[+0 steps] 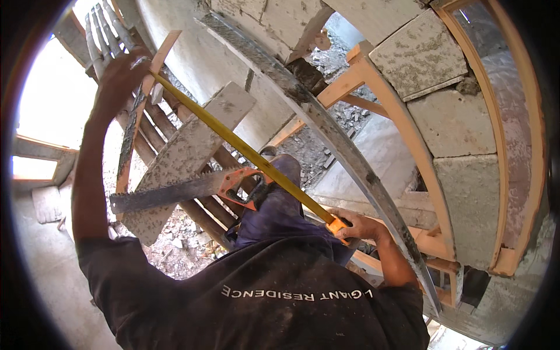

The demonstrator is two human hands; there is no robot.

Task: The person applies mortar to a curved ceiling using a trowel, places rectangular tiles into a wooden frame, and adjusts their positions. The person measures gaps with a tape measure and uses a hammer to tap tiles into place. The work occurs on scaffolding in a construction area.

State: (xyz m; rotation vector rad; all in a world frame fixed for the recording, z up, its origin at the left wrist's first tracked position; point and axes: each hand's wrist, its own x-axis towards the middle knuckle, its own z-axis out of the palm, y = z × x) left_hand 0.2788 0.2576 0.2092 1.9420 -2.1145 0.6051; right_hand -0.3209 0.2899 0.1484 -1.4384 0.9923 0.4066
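Observation:
A yellow tape measure blade point(233, 139) runs taut and slanting across the view, above my legs. My left hand point(125, 70) is closed at the blade's far end, at the upper left, beside a narrow wooden strip point(166, 49); whether it grips the strip too I cannot tell. At the lower right, my right hand point(363, 227) is wrapped around the orange tape measure case point(337, 224). Beneath the blade lies a handsaw point(169, 193) with an orange and black handle, its handle by my thigh and its blade over a grey, mortar-specked panel point(175, 157).
Bamboo poles point(204, 224) form a platform below me, with rubble point(181, 245) beneath. A long mortar-stained metal bar point(350, 154) slants past my right side. Beyond it stand a block wall point(455, 122) and wooden frames point(402, 128). Upper left, more bamboo poles point(105, 32) rise.

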